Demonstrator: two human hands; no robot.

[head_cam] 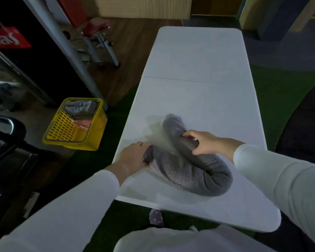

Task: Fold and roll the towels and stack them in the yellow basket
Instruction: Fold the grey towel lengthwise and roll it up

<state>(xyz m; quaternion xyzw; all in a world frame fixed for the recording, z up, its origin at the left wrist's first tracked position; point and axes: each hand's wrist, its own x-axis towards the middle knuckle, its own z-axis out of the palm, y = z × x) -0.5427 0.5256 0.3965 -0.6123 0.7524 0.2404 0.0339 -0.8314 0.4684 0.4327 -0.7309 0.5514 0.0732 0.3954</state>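
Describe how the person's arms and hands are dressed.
Both arms wear long, plain, pale white sleeves with no visible markings. The left sleeve and right sleeve each end at the wrist. The left hand and right hand are bare: no gloves, and no ring or watch shows.

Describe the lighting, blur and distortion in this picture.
Head view: the table is brightest, while the room at left sinks into shadow; wide-angle distortion bows the table's edges; a pale smear beside the towel looks like motion blur; the basket is dim but readable.
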